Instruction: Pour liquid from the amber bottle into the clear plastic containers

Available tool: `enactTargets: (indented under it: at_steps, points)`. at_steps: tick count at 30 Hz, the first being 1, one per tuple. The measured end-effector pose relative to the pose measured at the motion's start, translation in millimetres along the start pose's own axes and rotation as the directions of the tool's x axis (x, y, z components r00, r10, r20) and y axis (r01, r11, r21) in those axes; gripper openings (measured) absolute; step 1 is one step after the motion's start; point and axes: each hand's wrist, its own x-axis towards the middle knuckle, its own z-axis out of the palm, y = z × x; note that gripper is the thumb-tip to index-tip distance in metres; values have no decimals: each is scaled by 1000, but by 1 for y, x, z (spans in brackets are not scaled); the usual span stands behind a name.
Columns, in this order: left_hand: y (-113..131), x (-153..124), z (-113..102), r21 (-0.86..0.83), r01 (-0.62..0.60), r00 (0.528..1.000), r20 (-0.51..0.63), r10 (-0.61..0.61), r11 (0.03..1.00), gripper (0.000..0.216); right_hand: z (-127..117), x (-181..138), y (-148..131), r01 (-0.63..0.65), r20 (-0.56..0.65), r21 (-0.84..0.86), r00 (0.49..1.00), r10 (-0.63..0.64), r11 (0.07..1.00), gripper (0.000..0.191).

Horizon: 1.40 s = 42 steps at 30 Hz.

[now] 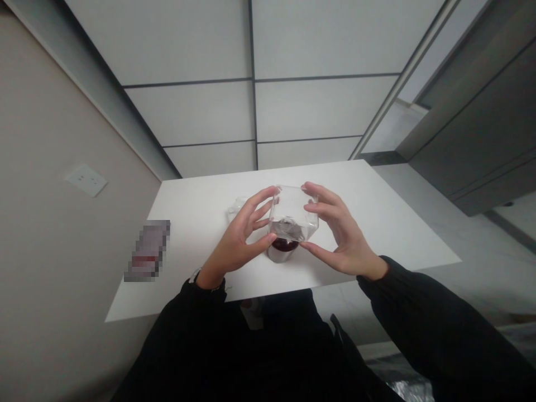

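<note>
Between my two hands is a clear plastic box (293, 204), held tilted above the table. My left hand (243, 231) grips its left side, with the thumb at the lower corner and the fingers along the edge. On the other side my right hand (345, 237) has its fingertips at the upper right and its thumb near the lower right corner. Just under the box stands a small pale container with a dark red top (281, 251), partly hidden by the box. Behind my left hand lies another clear plastic piece (235, 209), mostly covered by the fingers.
The white table (377, 223) has a pixelated flat item (147, 250) at its left edge. A wall with a socket (86, 180) rises on the left. White panelled doors (209, 111) stand behind the table, and a grey cabinet (477, 123) is at the right.
</note>
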Motion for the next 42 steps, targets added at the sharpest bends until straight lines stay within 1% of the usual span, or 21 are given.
enactTargets:
  at_steps: [6, 18, 25, 30, 35, 38, 42]
  points:
    - [0, 2, -1, 3, -38, 999, 33, 38, 999, 71, 1, 0, 3, 50, -24, 13, 998, -49, 999, 76]
    - [-1, 2, -2, 29, -10, 1000, 16, 9, 1000, 71, 1, 0, 3, 9, -32, 14, 999, -9, 1000, 74]
    - [-1, 8, -2, 58, 53, 998, -19, -52, 997, 68, 0, 4, 4, -108, -26, 107, 993, 111, 988, 72]
    - [-3, 17, -1, 77, 98, 994, -46, -95, 992, 65, -1, 8, 5, -231, -25, 198, 970, 241, 952, 71]
    - [0, 23, 1, 86, 133, 989, -82, -126, 987, 61, -3, 14, 7, -328, -38, 288, 935, 352, 900, 74]
    - [2, 23, 1, 92, 158, 983, -104, -149, 983, 58, -3, 17, 7, -367, -53, 332, 912, 406, 869, 71]
    - [1, 20, 1, 93, 191, 973, -145, -177, 977, 58, -3, 20, 8, -460, -40, 359, 861, 506, 812, 67]
